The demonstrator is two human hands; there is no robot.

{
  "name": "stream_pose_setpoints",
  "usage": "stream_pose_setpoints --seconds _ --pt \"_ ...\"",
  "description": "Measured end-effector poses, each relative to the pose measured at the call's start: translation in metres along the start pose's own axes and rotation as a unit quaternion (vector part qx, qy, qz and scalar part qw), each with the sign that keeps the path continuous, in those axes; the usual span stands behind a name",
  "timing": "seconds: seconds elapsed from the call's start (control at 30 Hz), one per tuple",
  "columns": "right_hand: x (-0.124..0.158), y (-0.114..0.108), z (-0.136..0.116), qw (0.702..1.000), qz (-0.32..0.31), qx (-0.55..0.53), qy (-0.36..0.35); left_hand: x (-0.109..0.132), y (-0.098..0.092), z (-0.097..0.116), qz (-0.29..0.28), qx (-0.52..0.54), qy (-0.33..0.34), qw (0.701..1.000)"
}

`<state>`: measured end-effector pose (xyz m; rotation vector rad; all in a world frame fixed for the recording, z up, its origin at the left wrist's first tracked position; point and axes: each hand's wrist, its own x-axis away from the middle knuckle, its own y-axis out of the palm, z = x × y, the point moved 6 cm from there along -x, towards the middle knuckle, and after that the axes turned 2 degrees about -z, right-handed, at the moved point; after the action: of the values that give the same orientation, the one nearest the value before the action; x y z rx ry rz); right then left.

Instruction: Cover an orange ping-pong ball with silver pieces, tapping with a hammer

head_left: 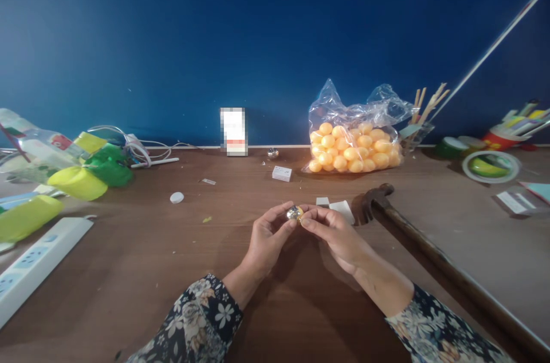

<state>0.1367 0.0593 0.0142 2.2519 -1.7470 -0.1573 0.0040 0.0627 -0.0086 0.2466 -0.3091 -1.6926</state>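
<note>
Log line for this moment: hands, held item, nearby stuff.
left hand: holding shiny ball; right hand: gripping its right edge; nearby: hammer, clear bag of yellow balls

Dark sleeves [195,320] bear a pale floral print.

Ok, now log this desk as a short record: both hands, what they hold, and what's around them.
Left hand: pinching a small shiny silver piece
Right hand: at the same piece's right edge
Right side: hammer
Behind, right: clear plastic bag of yellow-orange balls
Behind, middle: small white box
Left side: white power strip, white disc
</note>
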Motion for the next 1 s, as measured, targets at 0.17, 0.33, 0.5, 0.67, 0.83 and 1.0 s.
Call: stream_pose_setpoints --seconds 0.17,0.33,0.5,0.67,0.83,1.0 --pt "0.0004 -0.0010 -0.0001 1.000 -0.007 0.005 0.002 0.0002 -0.0004 0.0015 0.007 -0.027 0.009 1.000" --pt "0.0005 -0.0016 -0.0017 1.000 -0.001 0.001 0.017 0.0004 -0.0009 0.0022 0.012 -0.032 0.008 0.999" --pt "0.0002 -0.0045 -0.0002 0.999 0.007 -0.011 0.029 -0.0001 0.0000 0.0046 0.003 -0.057 0.024 0.998" --pt "0.0003 -0.0055 0.0014 0.999 0.005 -0.026 0.029 0.0002 0.0009 0.0054 0.001 -0.070 0.024 0.997" --pt "0.0005 -0.0043 -0.0009 1.000 0.013 -0.011 0.021 0.0007 0.0001 0.0050 0.016 -0.074 0.016 0.997" --pt "0.0004 -0.0050 0.0003 0.999 0.044 -0.019 0.016 0.0000 -0.0007 0.0065 0.019 -0.090 0.021 0.996"
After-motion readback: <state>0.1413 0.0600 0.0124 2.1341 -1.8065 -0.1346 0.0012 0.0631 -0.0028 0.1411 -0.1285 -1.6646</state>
